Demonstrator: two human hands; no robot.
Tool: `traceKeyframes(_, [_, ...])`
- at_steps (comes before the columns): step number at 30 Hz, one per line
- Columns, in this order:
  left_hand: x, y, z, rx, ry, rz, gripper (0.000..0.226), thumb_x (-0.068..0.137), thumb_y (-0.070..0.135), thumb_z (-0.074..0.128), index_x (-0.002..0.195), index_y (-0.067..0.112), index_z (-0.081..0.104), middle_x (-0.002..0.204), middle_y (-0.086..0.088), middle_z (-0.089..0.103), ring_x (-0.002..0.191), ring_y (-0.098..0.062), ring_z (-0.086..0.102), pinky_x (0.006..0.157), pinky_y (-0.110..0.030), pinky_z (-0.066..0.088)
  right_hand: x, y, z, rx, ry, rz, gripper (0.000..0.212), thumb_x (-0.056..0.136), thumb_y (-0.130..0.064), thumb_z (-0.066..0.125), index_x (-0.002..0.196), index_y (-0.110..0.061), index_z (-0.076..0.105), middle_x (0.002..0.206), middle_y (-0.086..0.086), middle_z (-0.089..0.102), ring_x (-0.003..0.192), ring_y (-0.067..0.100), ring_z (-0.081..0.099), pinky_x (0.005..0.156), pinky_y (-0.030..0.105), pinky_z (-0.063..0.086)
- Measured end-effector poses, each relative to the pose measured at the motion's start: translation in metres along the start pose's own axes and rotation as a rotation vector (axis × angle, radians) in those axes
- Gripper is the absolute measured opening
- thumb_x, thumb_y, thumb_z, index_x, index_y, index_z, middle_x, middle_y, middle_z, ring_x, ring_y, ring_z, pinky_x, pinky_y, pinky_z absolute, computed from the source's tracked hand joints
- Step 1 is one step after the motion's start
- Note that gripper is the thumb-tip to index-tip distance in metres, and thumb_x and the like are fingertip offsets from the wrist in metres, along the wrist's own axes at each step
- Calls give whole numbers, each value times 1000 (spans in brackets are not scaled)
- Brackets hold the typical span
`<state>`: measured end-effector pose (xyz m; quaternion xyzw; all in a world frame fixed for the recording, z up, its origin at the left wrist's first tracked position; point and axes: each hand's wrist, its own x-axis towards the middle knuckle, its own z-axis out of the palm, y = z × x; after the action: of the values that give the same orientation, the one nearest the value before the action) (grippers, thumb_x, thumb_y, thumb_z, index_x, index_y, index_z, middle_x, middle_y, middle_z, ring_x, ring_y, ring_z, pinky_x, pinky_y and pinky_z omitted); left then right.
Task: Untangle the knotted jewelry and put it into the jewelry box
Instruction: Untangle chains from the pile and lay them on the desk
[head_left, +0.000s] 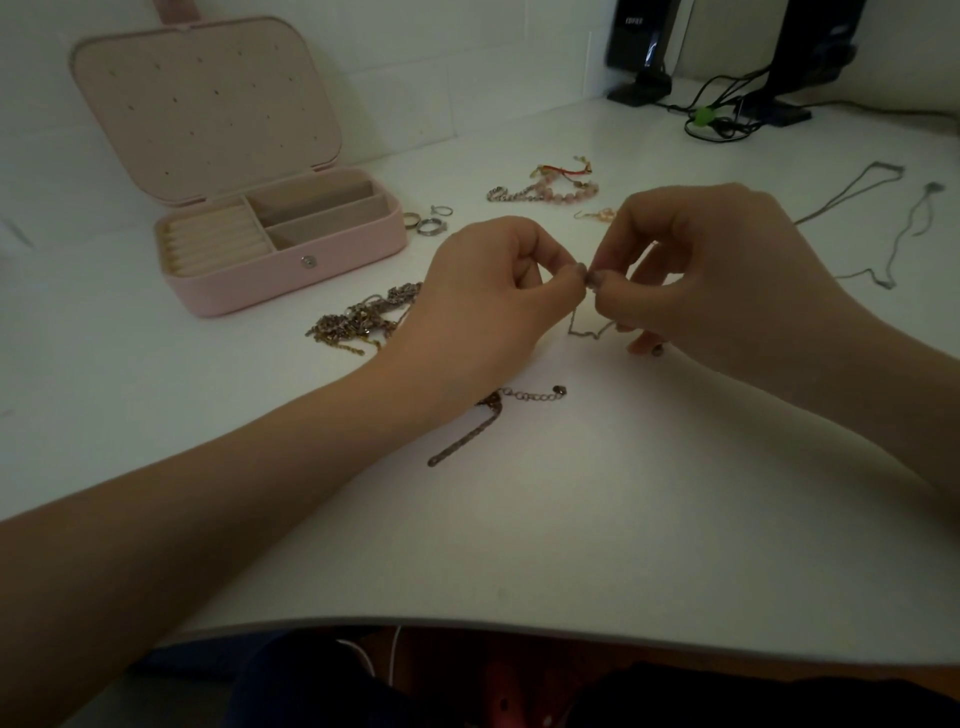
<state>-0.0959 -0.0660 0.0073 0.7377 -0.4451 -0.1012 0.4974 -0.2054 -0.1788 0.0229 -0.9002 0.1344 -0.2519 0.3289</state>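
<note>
Thin chain (589, 325): pinched above the table (571, 519) between left hand (488, 296) and right hand (717, 280) | both grips narrow | likely light, limp, snaggable; hold beside knot | jewelry box (291, 270) open, far left.

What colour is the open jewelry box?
Pale pink jewelry box with a cream-beige lining, seen in the head view.

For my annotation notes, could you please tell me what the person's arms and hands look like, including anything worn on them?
Both forearms are bare, with no sleeves in view. The left hand and right hand wear no gloves, and no rings, bracelets or watch show on them. The fingernails look dark, perhaps polished, though the dim light makes that uncertain.
</note>
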Motion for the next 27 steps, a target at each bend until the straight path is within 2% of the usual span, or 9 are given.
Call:
traceKeyframes(10, [-1, 2, -2, 21, -74, -42, 17, 89, 16, 61, 73, 19, 59, 40, 13, 41, 34, -1, 36, 40, -7, 26, -1, 0, -1, -106, 20, -98, 5, 78, -10, 67, 77, -14, 64, 60, -21, 55, 62, -1, 63, 49, 8, 47])
traceKeyframes(14, [0, 4, -6, -9, -141, -69, 12, 89, 14, 60, 77, 14, 63, 55, -2, 48, 35, -3, 31, 38, -10, 27, -1, 0, 0, -190, 42, -170, 5, 77, -10, 67, 77, -15, 64, 63, -24, 54, 73, 2, 61, 66, 10, 45])
traceKeyframes(17, [2, 3, -8, -79, -173, -120, 13, 89, 12, 59, 81, 3, 64, 48, 4, 39, 35, -5, 27, 37, -14, 24, 0, 2, -2, -229, 66, -196, 5, 79, -12, 65, 80, -16, 64, 70, -23, 55, 75, 5, 60, 73, 12, 41])
traceKeyframes(19, [3, 2, -9, -94, -179, -138, 19, 89, 11, 58, 87, -7, 64, 45, 6, 36, 37, -7, 26, 38, -15, 23, 1, 4, -5, -220, 96, -177, 4, 81, -13, 64, 83, -16, 64, 74, -21, 57, 72, 6, 60, 72, 12, 46])
traceKeyframes(21, [3, 2, -10, -128, -168, -154, 20, 89, 11, 58, 88, -9, 62, 44, 7, 36, 37, -8, 25, 38, -15, 22, 1, 4, -8, -157, 109, -139, 4, 84, -12, 65, 86, -16, 66, 75, -22, 58, 68, 6, 63, 61, 14, 53])
traceKeyframes(23, [3, 3, -11, -183, -154, -170, 16, 90, 11, 58, 84, -3, 62, 43, 8, 36, 37, -9, 25, 38, -16, 20, 2, 3, -10, -85, 83, -95, 4, 87, -13, 66, 87, -17, 68, 71, -21, 61, 62, 4, 66, 51, 14, 53])
traceKeyframes(25, [4, 3, -12, -218, -142, -180, 13, 91, 11, 58, 83, 3, 62, 43, 8, 36, 38, -10, 25, 39, -17, 19, 4, 4, -11, -5, 20, -28, 6, 86, -17, 68, 91, -19, 71, 69, -16, 67, 60, 2, 67, 52, 14, 53])
traceKeyframes(27, [4, 4, -12, -227, -134, -181, 14, 92, 12, 58, 80, 5, 62, 43, 8, 35, 38, -10, 25, 39, -18, 18, 4, 4, -11, 98, -45, 52, 10, 85, -20, 69, 94, -19, 73, 71, -14, 70, 61, 6, 68, 53, 20, 57])
